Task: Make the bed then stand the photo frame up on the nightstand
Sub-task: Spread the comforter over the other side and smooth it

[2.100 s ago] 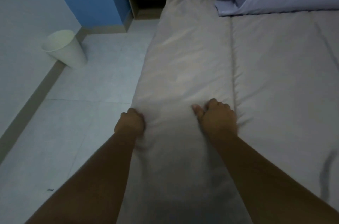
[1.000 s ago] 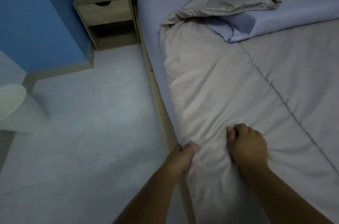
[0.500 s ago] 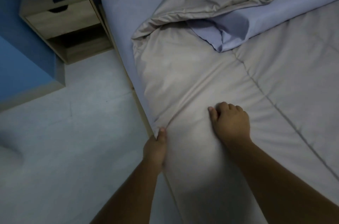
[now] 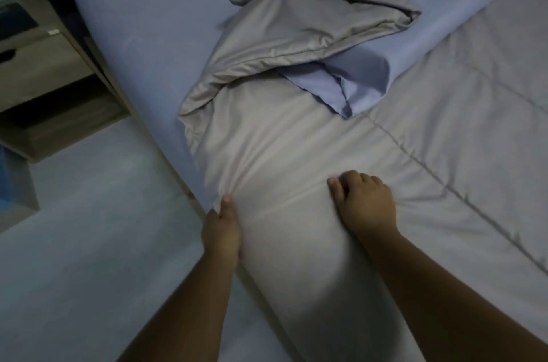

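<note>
Dim bedroom, pale tiled floor [image 4: 89,258] at near left, bed filling the right and far side. Near: left hand [image 4: 221,231] at the bed's left edge, fingers pinching the side hem of the grey duvet [image 4: 296,183], thumb on top, the other fingers hidden under the fabric. Right hand [image 4: 366,204] just right of it, on top of the duvet, clenched around a bunch of the cloth; creases run out from both grips.

Step in hand: making the bed, working the left edge of the duvet. Not finished. Farther up, the duvet's top left corner is folded back on itself in a rumpled heap [image 4: 296,26], blue underside showing, and the blue fitted sheet [image 4: 142,35] lies bare at the far left of the mattress.

Next move, as I judge it: keep the hold and draw the edge out flat toward the bed's side, then reach to the far heap, unfold the corner and spread it up toward the head of the bed so the bare sheet gets covered.

Far left: wooden nightstand [image 4: 38,65] beside the bed, drawer with a cut-out pull, open shelf below. Its top is mostly cut off by the picture edge; something dark lies there, could be the photo frame lying flat, cannot tell. Frame step not started.

No brands, labels or readable writing anywhere.
</note>
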